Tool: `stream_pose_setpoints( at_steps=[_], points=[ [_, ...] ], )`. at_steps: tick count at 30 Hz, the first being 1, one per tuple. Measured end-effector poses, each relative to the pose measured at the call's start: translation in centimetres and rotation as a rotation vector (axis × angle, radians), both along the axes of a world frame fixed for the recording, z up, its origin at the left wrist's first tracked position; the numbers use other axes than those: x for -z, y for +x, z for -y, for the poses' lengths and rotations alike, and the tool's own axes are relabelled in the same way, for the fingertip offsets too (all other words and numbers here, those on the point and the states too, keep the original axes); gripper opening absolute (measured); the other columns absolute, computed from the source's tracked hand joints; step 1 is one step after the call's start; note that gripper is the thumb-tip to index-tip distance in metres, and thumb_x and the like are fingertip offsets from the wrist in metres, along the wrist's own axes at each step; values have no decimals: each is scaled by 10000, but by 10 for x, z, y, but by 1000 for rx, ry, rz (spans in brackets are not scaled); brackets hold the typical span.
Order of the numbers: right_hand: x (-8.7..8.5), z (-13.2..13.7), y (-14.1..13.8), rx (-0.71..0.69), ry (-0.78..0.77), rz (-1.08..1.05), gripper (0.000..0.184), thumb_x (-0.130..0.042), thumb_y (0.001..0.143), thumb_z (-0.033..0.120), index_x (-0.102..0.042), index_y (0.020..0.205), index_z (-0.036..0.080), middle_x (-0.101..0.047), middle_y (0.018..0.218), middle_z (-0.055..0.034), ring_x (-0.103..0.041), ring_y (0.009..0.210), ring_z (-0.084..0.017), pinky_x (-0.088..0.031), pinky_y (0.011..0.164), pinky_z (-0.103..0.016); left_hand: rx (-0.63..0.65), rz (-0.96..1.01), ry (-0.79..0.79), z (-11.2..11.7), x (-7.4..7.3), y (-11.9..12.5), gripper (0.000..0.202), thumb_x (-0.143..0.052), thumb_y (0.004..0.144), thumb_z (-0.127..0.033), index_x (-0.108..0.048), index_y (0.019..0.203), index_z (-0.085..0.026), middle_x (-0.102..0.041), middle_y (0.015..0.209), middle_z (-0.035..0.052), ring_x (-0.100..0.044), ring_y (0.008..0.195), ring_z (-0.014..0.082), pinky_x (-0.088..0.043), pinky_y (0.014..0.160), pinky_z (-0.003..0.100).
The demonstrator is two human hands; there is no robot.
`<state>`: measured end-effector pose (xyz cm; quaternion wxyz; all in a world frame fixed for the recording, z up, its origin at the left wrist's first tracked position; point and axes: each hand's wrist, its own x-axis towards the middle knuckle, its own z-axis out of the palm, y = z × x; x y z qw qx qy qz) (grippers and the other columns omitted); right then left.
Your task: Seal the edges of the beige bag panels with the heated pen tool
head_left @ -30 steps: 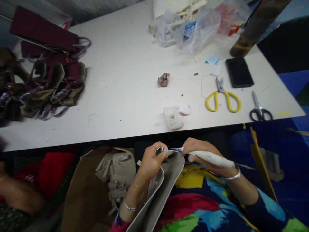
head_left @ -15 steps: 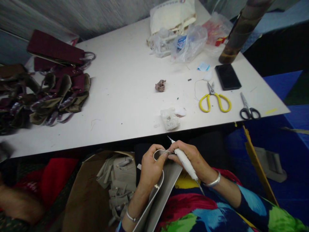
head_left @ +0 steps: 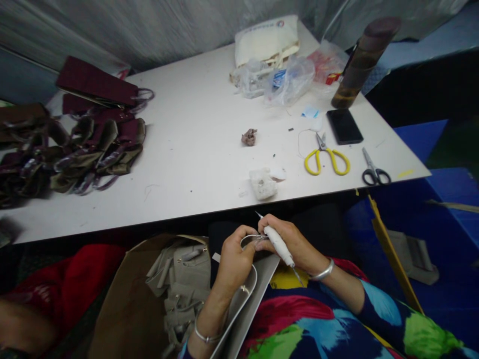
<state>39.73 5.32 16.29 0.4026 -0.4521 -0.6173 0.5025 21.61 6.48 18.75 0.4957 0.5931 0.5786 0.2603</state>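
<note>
My left hand [head_left: 235, 255] pinches the thin handle [head_left: 255, 271] of a grey handbag [head_left: 251, 300] that leans on my lap below the table edge. Close against it, my right hand [head_left: 294, 243] grips a white-handled awl [head_left: 279, 246], which has a thin metal point at each end. The upper point aims up and left, clear of the bag. Fingertips of both hands meet at the handle's looped end, and they hide the exact spot being gripped.
Yellow-handled scissors [head_left: 328, 160], black-handled scissors [head_left: 375, 169], a phone [head_left: 344, 126] and a tall bottle [head_left: 361, 65] occupy the table's right. Maroon handbags [head_left: 99, 92] pile up at left. Grey bags [head_left: 190, 279] fill a carton [head_left: 123, 304] beside me; another person's arm [head_left: 26, 326] is farther left.
The camera view has shifted slightly. My right hand and the awl have moved a little left, with the awl's lower end swinging left and up. Both hands keep their hold.
</note>
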Motion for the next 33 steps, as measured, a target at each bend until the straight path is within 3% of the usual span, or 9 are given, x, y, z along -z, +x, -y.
stream_pose_setpoints(
  at_steps=[6,13,16,20,22,26,30,33],
  points=[
    [-8,1,-2,-21,39,5,284,-674,1035,448,-579,957,192,-567,824,21,-524,712,-134,-361,628,-220,68,76,-22,-3,0,-9,93,-682,822,-183,-689,914,-183,-725,891,12,-649,853,189,-484,796,278],
    [-7,12,-6,74,69,31,175,-680,1013,320,-574,937,203,-590,832,17,-537,703,-134,-372,618,-220,85,300,-108,-9,-2,-14,168,-743,805,-213,-710,964,-172,-746,968,55,-685,951,222,-530,892,315],
    [-8,21,1,166,79,41,138,-682,992,295,-583,946,211,-629,847,11,-572,725,-146,-413,661,-232,104,446,-134,-16,-7,-34,311,-793,833,-334,-729,1102,-190,-753,1155,103,-690,1112,270,-531,1010,371],
    [-18,38,18,310,52,108,154,-686,970,333,-576,981,226,-620,802,18,-567,671,-153,-429,616,-238,153,395,-91,-24,-8,-74,480,-807,840,-519,-752,1188,-193,-724,1282,143,-652,1237,317,-501,1096,416],
    [-24,46,26,396,47,171,165,-675,969,359,-573,984,231,-584,749,25,-534,617,-153,-421,573,-241,108,329,-117,-23,-4,-89,515,-801,833,-575,-768,1148,-170,-748,1219,151,-690,1146,307,-547,1012,395],
    [-30,59,32,565,61,249,158,-666,940,363,-576,957,234,-581,725,16,-525,579,-160,-432,536,-245,-176,326,-120,-15,13,-98,504,-801,820,-594,-766,1027,-135,-784,1028,123,-725,902,233,-580,831,328],
    [-23,68,30,666,96,277,196,-683,928,409,-587,948,239,-602,745,2,-527,570,-170,-436,504,-247,-347,271,20,-5,21,-97,432,-797,820,-546,-765,923,-128,-783,919,98,-725,879,217,-573,843,316],
    [-19,70,29,687,110,276,204,-694,932,416,-586,946,243,-622,776,-5,-545,583,-175,-448,507,-245,-388,97,180,8,14,-100,312,-741,887,-467,-765,922,-158,-773,899,64,-714,869,204,-561,840,300]
  ],
)
